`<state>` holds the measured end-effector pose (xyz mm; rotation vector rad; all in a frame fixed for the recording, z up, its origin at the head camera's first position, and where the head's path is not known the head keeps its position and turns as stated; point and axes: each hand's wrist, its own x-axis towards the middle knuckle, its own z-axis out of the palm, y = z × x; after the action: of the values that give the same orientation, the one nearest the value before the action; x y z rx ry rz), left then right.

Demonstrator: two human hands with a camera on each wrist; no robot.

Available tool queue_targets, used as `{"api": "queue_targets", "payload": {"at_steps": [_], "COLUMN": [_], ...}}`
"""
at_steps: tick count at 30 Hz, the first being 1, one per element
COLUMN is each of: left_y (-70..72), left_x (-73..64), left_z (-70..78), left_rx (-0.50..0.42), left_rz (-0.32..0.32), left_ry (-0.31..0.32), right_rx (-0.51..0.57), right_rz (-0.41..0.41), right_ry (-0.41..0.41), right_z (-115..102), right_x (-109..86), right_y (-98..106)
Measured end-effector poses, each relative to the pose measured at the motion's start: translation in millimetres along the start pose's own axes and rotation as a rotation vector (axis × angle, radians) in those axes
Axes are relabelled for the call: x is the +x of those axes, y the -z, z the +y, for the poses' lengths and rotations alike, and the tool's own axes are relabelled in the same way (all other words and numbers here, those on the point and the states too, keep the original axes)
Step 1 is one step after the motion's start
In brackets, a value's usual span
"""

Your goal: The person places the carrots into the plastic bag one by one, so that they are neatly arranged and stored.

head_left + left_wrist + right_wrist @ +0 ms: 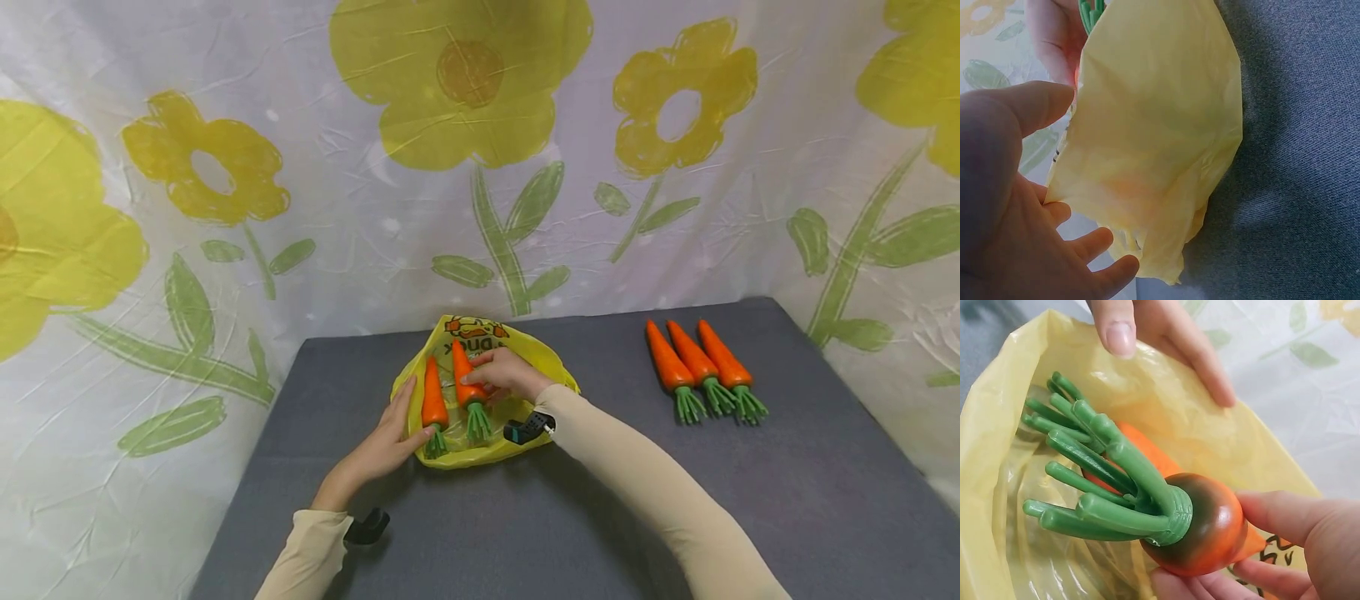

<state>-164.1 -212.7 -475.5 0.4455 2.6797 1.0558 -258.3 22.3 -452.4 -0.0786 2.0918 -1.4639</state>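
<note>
A yellow plastic bag [517, 333] with dark printing lies with its mouth spread wide. My right hand [504, 372] reaches into it and grips an orange toy carrot [468, 390] by its thick body; in the right wrist view the thumb and fingers are round the carrot [1207, 525], its green stalks pointing away from the hand. A second carrot [433, 396] lies inside the bag on the left. My left hand [386, 442] rests at the bag's left rim, with fairly straight, spread fingers [1094, 244] touching the outside and the thumb over the edge.
Three more carrots [697, 362] lie side by side on the right of the dark grey table [600, 517]. Behind the table hangs a white cloth [360, 250] printed with yellow flowers. Each wrist wears a black camera band.
</note>
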Motion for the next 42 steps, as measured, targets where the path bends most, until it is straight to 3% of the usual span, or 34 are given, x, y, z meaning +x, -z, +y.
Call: {"api": "queue_targets", "payload": {"at_steps": [42], "left_y": [-0.8], "left_x": [-1.1], "left_z": [-1.8], "left_rx": [-0.002], "left_rz": [0.000], "left_ry": [-0.011], "right_rx": [0.018], "right_rz": [0.014], "right_ry": [-0.010], "right_z": [11.6], "right_x": [16.1], "right_y": [-30.5]}}
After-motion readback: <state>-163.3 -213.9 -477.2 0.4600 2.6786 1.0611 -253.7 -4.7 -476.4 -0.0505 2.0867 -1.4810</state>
